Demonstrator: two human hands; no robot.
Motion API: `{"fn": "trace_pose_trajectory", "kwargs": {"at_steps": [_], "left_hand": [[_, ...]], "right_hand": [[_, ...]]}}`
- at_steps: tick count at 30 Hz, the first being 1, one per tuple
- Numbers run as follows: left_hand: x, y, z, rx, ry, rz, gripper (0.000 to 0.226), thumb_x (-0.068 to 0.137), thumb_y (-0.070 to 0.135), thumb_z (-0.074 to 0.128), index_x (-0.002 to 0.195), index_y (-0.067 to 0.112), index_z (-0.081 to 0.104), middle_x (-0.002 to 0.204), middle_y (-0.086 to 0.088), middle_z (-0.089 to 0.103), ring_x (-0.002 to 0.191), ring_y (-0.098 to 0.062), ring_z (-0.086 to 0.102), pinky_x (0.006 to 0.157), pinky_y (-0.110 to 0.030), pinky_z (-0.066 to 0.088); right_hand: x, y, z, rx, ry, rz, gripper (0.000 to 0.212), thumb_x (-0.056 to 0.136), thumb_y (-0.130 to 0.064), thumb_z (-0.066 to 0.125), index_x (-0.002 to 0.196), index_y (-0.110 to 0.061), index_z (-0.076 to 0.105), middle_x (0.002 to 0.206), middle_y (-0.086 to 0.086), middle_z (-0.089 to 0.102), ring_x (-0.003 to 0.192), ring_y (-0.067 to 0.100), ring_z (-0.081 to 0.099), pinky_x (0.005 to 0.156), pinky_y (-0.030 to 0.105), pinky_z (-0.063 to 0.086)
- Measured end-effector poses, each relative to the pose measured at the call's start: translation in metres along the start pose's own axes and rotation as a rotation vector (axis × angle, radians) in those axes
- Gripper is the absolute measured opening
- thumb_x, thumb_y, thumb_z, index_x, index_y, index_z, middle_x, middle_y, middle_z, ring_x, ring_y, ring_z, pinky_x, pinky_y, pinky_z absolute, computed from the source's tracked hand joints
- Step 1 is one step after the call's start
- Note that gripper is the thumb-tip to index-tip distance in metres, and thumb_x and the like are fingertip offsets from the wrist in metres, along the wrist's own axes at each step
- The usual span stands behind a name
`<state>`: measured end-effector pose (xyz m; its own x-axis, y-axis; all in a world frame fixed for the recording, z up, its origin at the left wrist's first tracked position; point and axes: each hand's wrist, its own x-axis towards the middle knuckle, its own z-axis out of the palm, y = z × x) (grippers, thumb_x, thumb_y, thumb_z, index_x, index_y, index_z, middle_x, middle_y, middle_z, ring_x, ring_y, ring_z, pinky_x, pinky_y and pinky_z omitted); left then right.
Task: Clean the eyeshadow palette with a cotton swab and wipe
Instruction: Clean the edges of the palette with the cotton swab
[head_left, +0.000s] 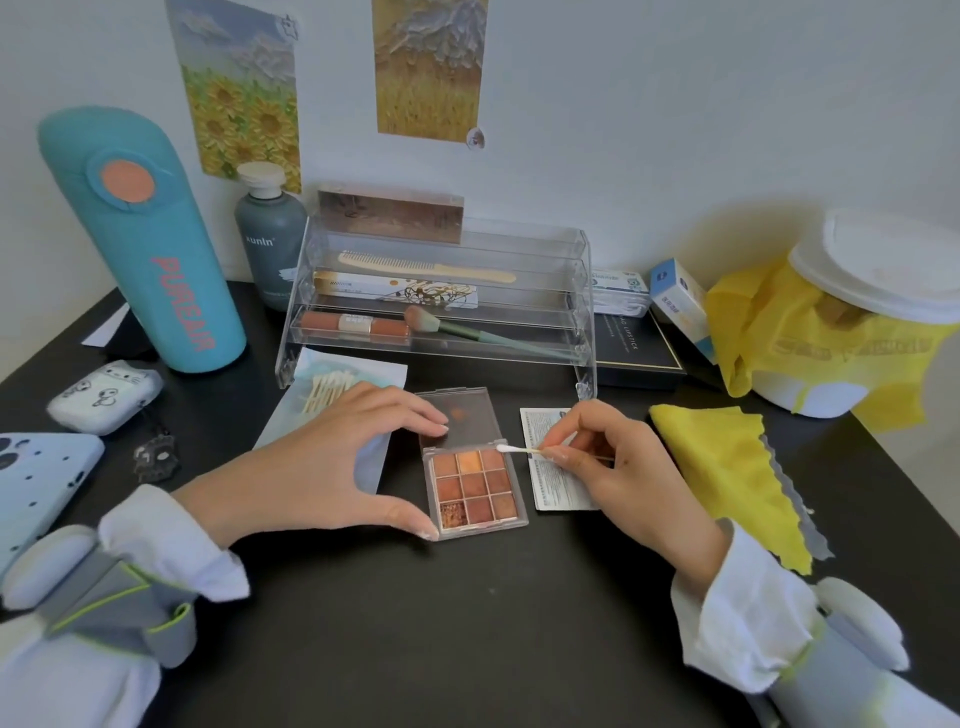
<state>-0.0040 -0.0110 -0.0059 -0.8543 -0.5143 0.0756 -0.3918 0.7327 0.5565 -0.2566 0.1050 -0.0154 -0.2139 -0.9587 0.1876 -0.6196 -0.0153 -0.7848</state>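
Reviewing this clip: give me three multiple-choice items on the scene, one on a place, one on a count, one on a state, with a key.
1. Where does the yellow cloth lie?
A. right of the right hand
B. under the palette
C. in the clear organizer

2. How many pans does the eyeshadow palette hold?
A. four
B. six
C. nine

3. What state is the palette lid in?
A. shut
B. open, laid flat
C. removed

Key: 1 A, the cloth sits on the table past the right hand, which holds the cotton swab. 2 C, three rows of three. 3 B, the lid lies back, the left hand steadying the palette.
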Motion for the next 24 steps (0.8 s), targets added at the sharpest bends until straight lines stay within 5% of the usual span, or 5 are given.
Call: {"fn": "trace_pose_trajectory", "kwargs": {"at_steps": [7,13,24], "left_hand": [[-0.002,0.014,0.007,0.143,0.087,0.013,0.075,0.056,0.085,0.064,0.113,0.041,0.042,0.129,0.034,0.031,0.124,0.010,0.033,0.093,-0.008,0.032],[-0.001,0.013,0.007,0.110,0.103,0.043,0.066,0.060,0.081,0.065,0.109,0.041,0.047,0.119,0.032,0.039,0.119,0.000,0.042,0.098,-0.010,0.031],[0.003,0.003,0.009,0.068,0.100,0.001,0.067,0.051,0.083,0.064,0.105,0.044,0.053,0.121,0.031,0.035,0.126,0.002,0.027,0.100,-0.009,0.023]], "right_hand": [[0.000,0.000,0.000,-0.028,0.016,0.016,0.012,0.086,-0.008,0.067,0.081,-0.019,0.069,0.079,0.002,0.062,0.072,0.012,0.057,0.069,0.022,0.045],[0.001,0.000,0.001,-0.048,0.040,-0.028,0.012,0.084,-0.008,0.070,0.080,-0.019,0.070,0.084,-0.004,0.059,0.074,0.011,0.055,0.069,0.014,0.042],[0.003,0.002,0.001,-0.090,0.045,-0.115,0.015,0.084,-0.005,0.068,0.081,-0.019,0.070,0.085,0.002,0.060,0.076,0.017,0.052,0.067,0.014,0.039]]}}
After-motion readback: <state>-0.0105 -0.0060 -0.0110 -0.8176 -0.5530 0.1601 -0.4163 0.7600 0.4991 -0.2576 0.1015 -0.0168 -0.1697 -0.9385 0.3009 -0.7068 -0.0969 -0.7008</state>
